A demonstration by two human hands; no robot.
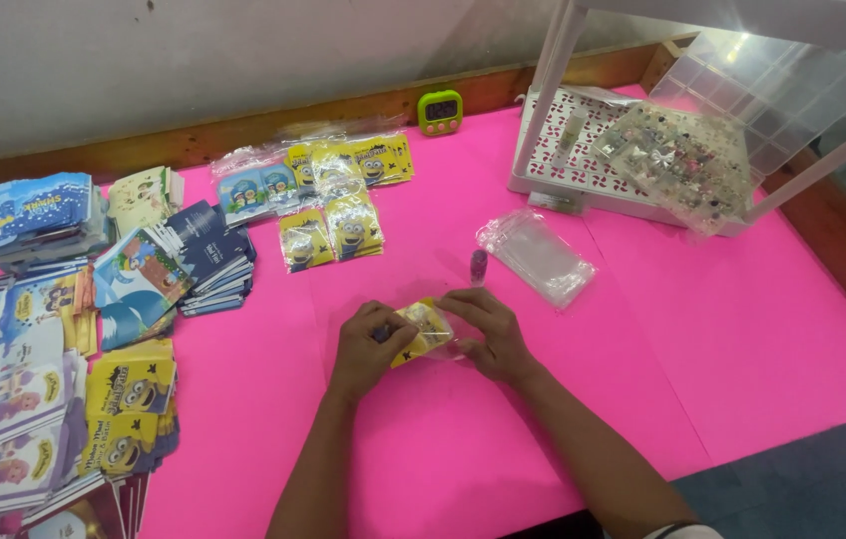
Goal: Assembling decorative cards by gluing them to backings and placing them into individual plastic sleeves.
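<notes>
While both hands met near the desk's front edge, a small yellow card packet (421, 332) sat pinched between them.
Left hand (368, 349) and right hand (488, 334) each gripped one end, apparently to steady its clear sleeve; beyond lay a small purple tube (479, 268) and empty clear bags (536, 257), card stacks (64, 349) crowded the left edge, and a green timer (440, 111) stood at the far edge.

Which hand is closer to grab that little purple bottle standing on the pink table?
The right hand, probably. The small purple bottle stands just above it, while the left hand sits farther over. Both hands are holding the yellow packet, so one would have to let go.
</notes>
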